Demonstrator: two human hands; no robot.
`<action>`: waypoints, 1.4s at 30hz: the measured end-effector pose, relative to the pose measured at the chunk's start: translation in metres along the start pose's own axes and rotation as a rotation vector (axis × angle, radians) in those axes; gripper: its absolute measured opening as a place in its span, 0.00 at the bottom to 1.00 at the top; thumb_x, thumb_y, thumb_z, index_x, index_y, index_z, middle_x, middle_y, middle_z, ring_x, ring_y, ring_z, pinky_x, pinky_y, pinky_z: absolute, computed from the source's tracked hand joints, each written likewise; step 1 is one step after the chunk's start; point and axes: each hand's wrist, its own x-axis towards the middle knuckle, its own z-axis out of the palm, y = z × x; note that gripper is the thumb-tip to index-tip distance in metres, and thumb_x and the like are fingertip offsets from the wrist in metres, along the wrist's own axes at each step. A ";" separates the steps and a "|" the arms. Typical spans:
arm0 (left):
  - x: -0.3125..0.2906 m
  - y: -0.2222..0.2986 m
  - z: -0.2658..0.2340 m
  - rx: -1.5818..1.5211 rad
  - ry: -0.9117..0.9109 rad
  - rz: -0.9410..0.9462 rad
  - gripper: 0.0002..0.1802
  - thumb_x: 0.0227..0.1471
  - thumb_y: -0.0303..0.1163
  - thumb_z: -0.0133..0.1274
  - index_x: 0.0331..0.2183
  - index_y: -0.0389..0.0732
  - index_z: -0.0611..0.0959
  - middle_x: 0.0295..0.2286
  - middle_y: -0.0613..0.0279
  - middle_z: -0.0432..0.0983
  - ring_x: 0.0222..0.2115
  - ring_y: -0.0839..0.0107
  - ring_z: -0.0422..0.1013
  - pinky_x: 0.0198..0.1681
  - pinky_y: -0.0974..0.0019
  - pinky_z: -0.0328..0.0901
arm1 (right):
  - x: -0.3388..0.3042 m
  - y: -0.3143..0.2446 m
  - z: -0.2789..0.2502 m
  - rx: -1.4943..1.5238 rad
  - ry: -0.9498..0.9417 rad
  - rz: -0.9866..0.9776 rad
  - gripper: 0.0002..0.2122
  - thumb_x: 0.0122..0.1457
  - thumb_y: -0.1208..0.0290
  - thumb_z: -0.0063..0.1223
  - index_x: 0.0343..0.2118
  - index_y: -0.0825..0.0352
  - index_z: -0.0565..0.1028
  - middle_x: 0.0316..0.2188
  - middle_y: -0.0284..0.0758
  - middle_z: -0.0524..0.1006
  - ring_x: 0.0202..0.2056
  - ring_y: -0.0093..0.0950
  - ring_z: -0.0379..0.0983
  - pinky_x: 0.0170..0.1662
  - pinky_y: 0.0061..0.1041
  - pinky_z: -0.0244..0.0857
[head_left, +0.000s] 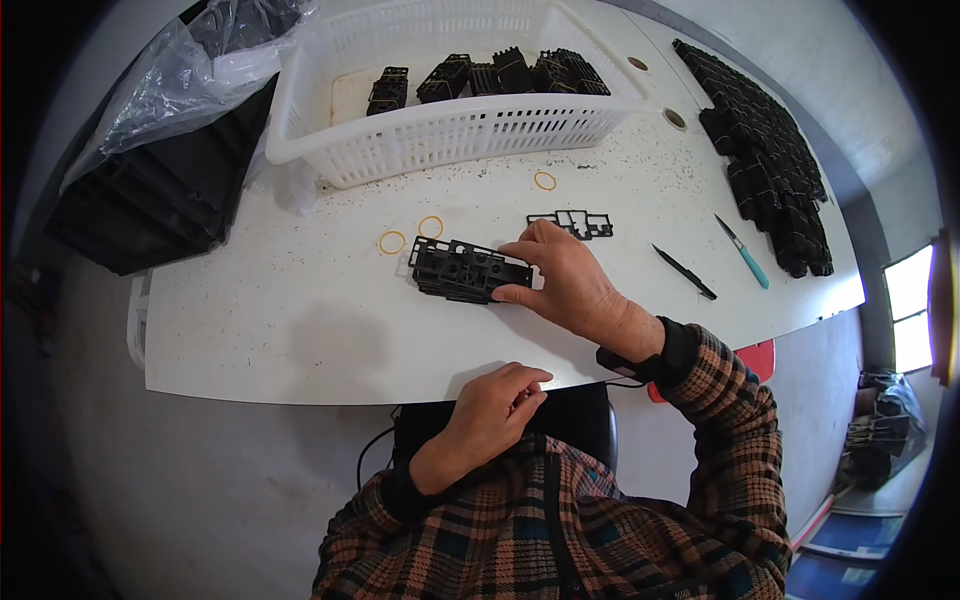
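Observation:
A stack of thin black plastic frames (455, 268) lies on the white table in front of me. My right hand (565, 275) grips its right end, with the thumb on the near side and the fingers on the far side. Just beyond that hand, a single flat black plastic frame (598, 226) rests on the table. My left hand (490, 415) is at the table's near edge, its fingers curled together and no object visible in them. Two yellow rubber bands (392, 243) lie beyond the stack's left end, and another rubber band (545, 181) is farther back.
A white slotted basket (450, 150) at the back holds several banded black bundles (512, 72). More black stacks (765, 190) line the right side. A teal-handled knife (752, 266) and a black pen-like tool (685, 272) lie near them. A black crate (160, 200) with clear plastic stands left.

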 end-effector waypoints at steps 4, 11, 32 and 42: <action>0.001 0.001 -0.002 -0.038 0.005 -0.001 0.12 0.52 0.23 0.54 0.41 0.36 0.79 0.29 0.59 0.75 0.26 0.71 0.72 0.29 0.71 0.69 | -0.012 -0.010 -0.017 0.021 0.077 -0.035 0.23 0.44 0.66 0.70 0.43 0.68 0.77 0.33 0.38 0.70 0.34 0.35 0.69 0.35 0.30 0.66; 0.001 0.006 -0.014 -0.377 0.131 -0.151 0.21 0.54 0.21 0.52 0.51 0.33 0.71 0.32 0.61 0.74 0.28 0.76 0.73 0.26 0.76 0.68 | -0.055 -0.028 -0.042 0.099 0.088 0.033 0.23 0.44 0.67 0.70 0.44 0.68 0.77 0.33 0.37 0.70 0.33 0.31 0.69 0.34 0.28 0.66; 0.033 0.039 0.012 -0.711 0.139 0.128 0.29 0.52 0.27 0.59 0.51 0.39 0.62 0.51 0.45 0.65 0.43 0.56 0.74 0.41 0.58 0.75 | -0.141 -0.007 -0.039 0.454 0.302 0.169 0.30 0.43 0.72 0.70 0.53 0.64 0.72 0.39 0.37 0.74 0.37 0.28 0.70 0.38 0.25 0.67; 0.038 0.042 0.020 -0.706 0.126 0.117 0.31 0.50 0.29 0.62 0.51 0.39 0.62 0.52 0.43 0.65 0.42 0.56 0.75 0.47 0.53 0.71 | -0.156 0.005 -0.026 0.594 0.412 0.155 0.35 0.44 0.78 0.67 0.58 0.64 0.66 0.42 0.37 0.76 0.38 0.27 0.73 0.37 0.22 0.69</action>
